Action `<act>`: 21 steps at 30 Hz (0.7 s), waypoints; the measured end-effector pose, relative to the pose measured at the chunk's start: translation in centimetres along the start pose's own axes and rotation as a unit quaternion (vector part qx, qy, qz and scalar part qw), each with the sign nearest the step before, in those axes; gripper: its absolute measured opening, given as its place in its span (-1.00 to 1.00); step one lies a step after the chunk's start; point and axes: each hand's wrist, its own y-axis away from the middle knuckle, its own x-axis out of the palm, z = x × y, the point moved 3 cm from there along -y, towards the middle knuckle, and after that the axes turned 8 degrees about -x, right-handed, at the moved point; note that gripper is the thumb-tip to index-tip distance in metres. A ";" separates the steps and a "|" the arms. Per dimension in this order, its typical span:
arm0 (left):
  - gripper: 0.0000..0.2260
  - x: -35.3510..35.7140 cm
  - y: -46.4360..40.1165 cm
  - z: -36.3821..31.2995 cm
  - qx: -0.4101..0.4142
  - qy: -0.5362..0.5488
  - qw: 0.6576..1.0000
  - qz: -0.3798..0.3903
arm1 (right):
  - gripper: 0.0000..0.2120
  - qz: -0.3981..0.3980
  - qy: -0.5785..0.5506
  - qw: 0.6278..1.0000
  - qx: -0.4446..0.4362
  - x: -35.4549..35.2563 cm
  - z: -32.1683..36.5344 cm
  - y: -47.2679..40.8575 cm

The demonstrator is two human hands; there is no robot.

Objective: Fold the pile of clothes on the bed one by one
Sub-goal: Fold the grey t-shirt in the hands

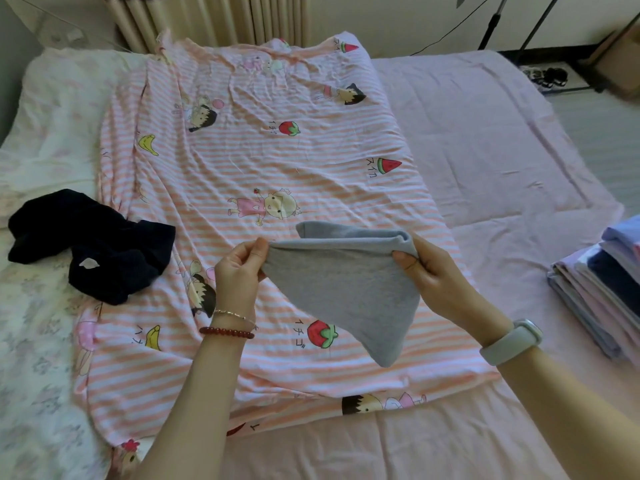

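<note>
Person stands at the bed (485, 133), both arms reaching in from the bottom of the frame. Grey garment (346, 285) is held up in mid-air, center-right of frame, just above the striped cartoon blanket (242, 161). Left hand (239, 271) pinches the garment's top left corner w/ thumb & fingers curled onto the cloth; right hand (433, 275) pinches the top right corner the same way. So both grips are closed on the grey piece, stretched between them along its top edge. Cloth looks doubled over: a second layer shows behind the top edge, & the rest hangs down to a point at lower center-right, tip apart from the blanket or barely over it, can't tell.

Left wrist has a red bead bracelet (227, 332) & a thin chain just above it. Right wrist has a white band (512, 341).

Dark navy garment (93, 244) lies crumpled at left of frame, half on the blanket edge, half on the white floral sheet (38, 341); small white tag shows on it. Well apart from the hands.

Right edge of frame: a stack of folded clothes (599, 292), lilac, blue & navy layers, on the pink sheet, near the right forearm but not touching.

Top of frame: beige curtain (221, 19), wall, & tripod legs (533, 26) at upper right w/ a cable running across.
</note>
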 end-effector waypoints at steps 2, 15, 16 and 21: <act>-0.80 -0.1 0.1 0.5 0.000 -0.007 1.000 -0.025 | -0.80 0.013 0.000 1.000 -0.002 0.4 -0.1 0.1; -0.59 1.0 1.3 2.7 -0.161 0.028 0.960 0.226 | -0.79 -0.035 -0.246 0.942 0.224 0.8 -2.6 0.2; -0.69 0.9 1.3 2.7 -0.170 0.024 0.960 0.221 | -0.80 -0.035 -0.255 0.934 0.248 0.8 -3.1 0.3; -0.88 1.2 -2.0 5.6 -0.160 -0.103 0.973 0.131 | -0.83 -0.048 -0.169 0.930 0.322 1.8 -8.1 -0.4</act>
